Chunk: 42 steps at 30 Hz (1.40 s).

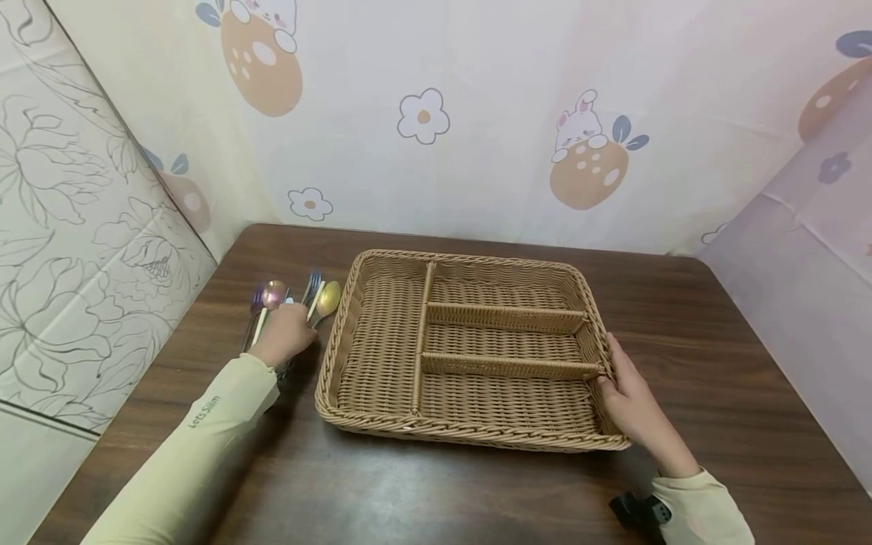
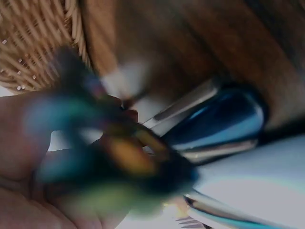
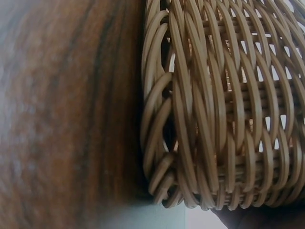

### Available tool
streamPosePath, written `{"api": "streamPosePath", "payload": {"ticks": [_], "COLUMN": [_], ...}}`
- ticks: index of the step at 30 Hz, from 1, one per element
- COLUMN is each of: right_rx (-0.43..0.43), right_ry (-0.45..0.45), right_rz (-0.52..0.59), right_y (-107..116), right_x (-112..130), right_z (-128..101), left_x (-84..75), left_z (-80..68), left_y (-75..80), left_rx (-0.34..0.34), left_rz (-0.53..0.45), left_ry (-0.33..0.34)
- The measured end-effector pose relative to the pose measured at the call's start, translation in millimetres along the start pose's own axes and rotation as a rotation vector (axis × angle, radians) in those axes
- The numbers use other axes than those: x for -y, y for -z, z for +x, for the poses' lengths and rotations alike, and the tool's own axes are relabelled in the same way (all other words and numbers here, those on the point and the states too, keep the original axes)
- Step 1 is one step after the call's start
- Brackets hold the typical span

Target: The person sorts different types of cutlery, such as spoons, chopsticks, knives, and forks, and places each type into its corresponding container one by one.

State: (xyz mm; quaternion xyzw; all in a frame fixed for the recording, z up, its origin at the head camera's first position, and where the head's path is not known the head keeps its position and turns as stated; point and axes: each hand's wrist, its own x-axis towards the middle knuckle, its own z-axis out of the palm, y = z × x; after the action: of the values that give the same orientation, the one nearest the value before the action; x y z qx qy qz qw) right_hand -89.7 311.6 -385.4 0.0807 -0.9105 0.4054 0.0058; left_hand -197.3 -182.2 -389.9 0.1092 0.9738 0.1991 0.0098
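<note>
A rectangular wicker basket (image 1: 473,435) with woven dividers lies on the table. My right hand (image 1: 632,401) grips its right rim, thumb over the inner side. Left of the basket, my left hand (image 1: 283,334) holds colourful metal cutlery, whose dark teal and orange handles (image 2: 128,155) blur close to the left wrist camera. Around that hand are a gold spoon (image 1: 330,297), a pinkish spoon (image 1: 274,294), a purple fork (image 1: 256,300) and a blue fork (image 1: 312,283). A shiny blue piece (image 2: 226,119) shows beyond the fingers; I cannot tell which pieces are held.
The dark wooden table (image 1: 436,492) backs onto a printed curtain (image 1: 477,174), with a flower-patterned panel (image 1: 82,227) at the left. Four basket compartments would exceed a simple pair: several sections show, a long one (image 1: 381,341) at left. A black device (image 1: 640,509) sits by the right wrist.
</note>
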Motion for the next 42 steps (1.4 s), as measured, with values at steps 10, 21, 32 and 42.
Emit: {"api": "streamPosePath", "payload": {"ticks": [10, 21, 32, 42], "right_rx": [-0.004, -0.009, -0.004, 0.002], "right_ry": [-0.006, 0.007, 0.011, -0.002], "right_rz": [0.0, -0.008, -0.007, -0.008], "right_y": [1, 0, 0, 1], "right_x": [-2, -4, -3, -2], "right_z": [0, 0, 1, 1], "left_x": [1.8, 3.9, 8.8, 5.6], "left_z": [-2.6, 1.6, 0.0, -3.8], "left_y": [11.3, 13.5, 14.2, 32.6], "left_rx": [0.069, 0.146, 0.143, 0.103], "left_rz": [-0.066, -0.089, -0.056, -0.022], "left_ry": [0.065, 0.121, 0.09, 0.034]}}
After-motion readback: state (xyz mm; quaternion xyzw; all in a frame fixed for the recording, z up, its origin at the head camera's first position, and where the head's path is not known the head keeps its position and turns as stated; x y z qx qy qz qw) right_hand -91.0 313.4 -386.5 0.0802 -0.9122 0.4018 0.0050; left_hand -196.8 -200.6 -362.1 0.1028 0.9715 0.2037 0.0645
